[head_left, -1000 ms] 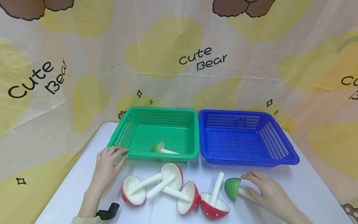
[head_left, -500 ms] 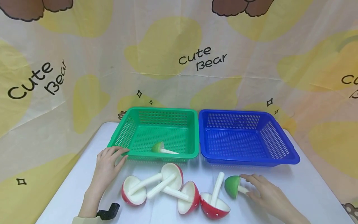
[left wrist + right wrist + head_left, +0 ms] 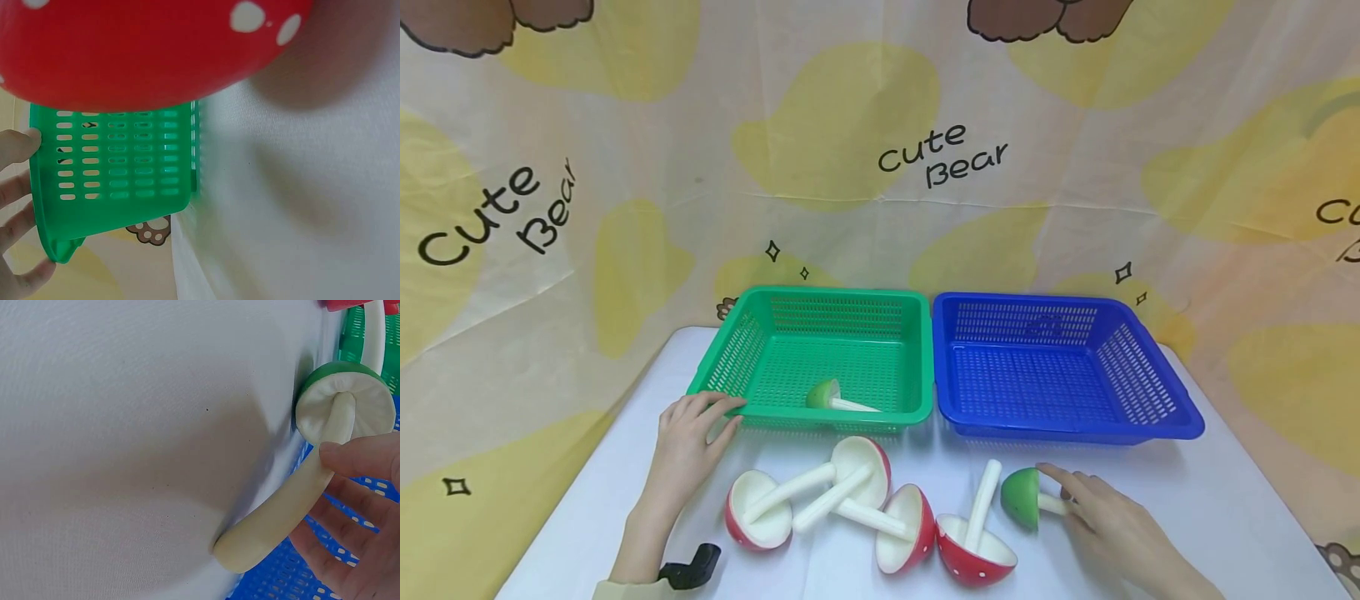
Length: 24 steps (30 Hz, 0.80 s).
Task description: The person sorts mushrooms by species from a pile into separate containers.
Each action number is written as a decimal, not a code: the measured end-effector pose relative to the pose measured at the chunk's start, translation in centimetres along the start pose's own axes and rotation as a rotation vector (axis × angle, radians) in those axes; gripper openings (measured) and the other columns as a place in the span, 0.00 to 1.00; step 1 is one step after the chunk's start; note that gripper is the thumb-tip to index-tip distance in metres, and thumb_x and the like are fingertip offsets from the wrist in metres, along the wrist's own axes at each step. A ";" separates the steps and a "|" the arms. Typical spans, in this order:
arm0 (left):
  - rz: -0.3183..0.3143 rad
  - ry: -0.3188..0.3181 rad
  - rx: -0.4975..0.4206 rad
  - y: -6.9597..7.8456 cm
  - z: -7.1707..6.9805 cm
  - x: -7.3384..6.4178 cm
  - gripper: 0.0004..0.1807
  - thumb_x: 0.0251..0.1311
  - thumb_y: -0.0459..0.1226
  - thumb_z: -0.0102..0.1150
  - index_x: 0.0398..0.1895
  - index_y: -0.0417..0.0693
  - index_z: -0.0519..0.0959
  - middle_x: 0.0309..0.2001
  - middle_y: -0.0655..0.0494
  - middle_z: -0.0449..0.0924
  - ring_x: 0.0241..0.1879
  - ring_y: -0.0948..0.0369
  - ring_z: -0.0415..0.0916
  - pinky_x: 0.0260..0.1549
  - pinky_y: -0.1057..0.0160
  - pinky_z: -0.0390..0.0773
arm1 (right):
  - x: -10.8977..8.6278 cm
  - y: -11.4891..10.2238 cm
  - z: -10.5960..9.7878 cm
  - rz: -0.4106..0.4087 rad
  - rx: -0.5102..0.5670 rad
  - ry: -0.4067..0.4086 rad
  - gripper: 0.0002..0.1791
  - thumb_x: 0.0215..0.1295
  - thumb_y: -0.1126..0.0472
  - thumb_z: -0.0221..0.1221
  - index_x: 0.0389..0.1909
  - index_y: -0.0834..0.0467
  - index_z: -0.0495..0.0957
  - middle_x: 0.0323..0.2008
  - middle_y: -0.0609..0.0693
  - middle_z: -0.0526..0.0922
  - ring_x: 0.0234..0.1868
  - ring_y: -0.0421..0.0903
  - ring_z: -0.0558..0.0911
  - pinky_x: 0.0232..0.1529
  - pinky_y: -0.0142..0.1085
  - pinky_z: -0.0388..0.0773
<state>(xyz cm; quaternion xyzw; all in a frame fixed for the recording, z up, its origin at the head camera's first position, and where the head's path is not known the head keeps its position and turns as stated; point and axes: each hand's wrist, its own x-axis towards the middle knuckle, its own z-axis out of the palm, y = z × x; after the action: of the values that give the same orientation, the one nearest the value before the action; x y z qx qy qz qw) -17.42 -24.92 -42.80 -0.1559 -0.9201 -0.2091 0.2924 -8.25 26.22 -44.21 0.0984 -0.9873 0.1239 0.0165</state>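
Observation:
My right hand (image 3: pixel 1112 525) pinches the pale stem of a green-capped toy mushroom (image 3: pixel 1021 498) lying on the table. In the right wrist view the thumb (image 3: pixel 350 456) presses one side of the stem, with the other fingers behind it. At the green basket's (image 3: pixel 850 417) near left corner, my left hand (image 3: pixel 688 442) holds the rim, its thumb outside and fingers over the top. Several red-capped toy mushrooms (image 3: pixel 976 554) lie between the hands, most with white undersides showing. Another green-capped mushroom (image 3: pixel 825 394) rests inside the green basket.
A blue basket (image 3: pixel 1067 433) stands right beside the green one, at the back of the white table (image 3: pixel 1210 500). Near the left forearm lies a black elbow-shaped piece (image 3: pixel 694 567). A printed cloth (image 3: pixel 850 125) hangs behind the baskets.
My right hand has shifted slightly left along the green-capped mushroom and closed its thumb and fingers on the stem. The mushroom turned a little. My left hand stays on the basket rim.

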 end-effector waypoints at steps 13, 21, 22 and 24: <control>0.001 0.002 -0.002 0.0 0.0 0.0 0.13 0.48 0.29 0.69 0.40 0.47 0.84 0.41 0.50 0.81 0.48 0.48 0.71 0.53 0.39 0.62 | -0.2 0.2 0.1 -0.061 -0.059 0.097 0.31 0.57 0.64 0.65 0.61 0.43 0.71 0.34 0.37 0.79 0.34 0.34 0.77 0.32 0.36 0.81; 0.008 0.009 -0.006 0.0 0.0 0.0 0.14 0.48 0.29 0.69 0.40 0.48 0.84 0.40 0.50 0.81 0.47 0.49 0.71 0.53 0.39 0.62 | -0.1 0.2 -0.6 -0.129 -0.080 0.199 0.32 0.53 0.66 0.67 0.60 0.46 0.72 0.31 0.39 0.79 0.31 0.35 0.78 0.28 0.33 0.78; 0.008 0.009 -0.005 0.0 0.0 0.0 0.14 0.48 0.29 0.69 0.40 0.48 0.84 0.40 0.50 0.81 0.47 0.49 0.71 0.53 0.39 0.62 | -0.1 0.1 -0.7 -0.140 -0.078 0.211 0.33 0.53 0.66 0.67 0.61 0.46 0.72 0.32 0.40 0.80 0.33 0.36 0.79 0.28 0.33 0.79; 0.006 0.007 -0.006 0.0 0.0 0.0 0.14 0.48 0.29 0.69 0.40 0.48 0.84 0.40 0.50 0.81 0.47 0.49 0.71 0.53 0.39 0.62 | -0.1 0.0 -1.0 -0.166 -0.074 0.239 0.34 0.52 0.67 0.67 0.61 0.46 0.71 0.36 0.43 0.82 0.37 0.41 0.82 0.30 0.36 0.81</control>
<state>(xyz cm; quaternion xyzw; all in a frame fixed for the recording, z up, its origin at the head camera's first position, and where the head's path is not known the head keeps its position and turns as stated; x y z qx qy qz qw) -17.45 -24.95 -42.84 -0.1588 -0.9178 -0.2118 0.2958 -8.19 26.50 -43.21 0.1637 -0.9706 0.0966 0.1475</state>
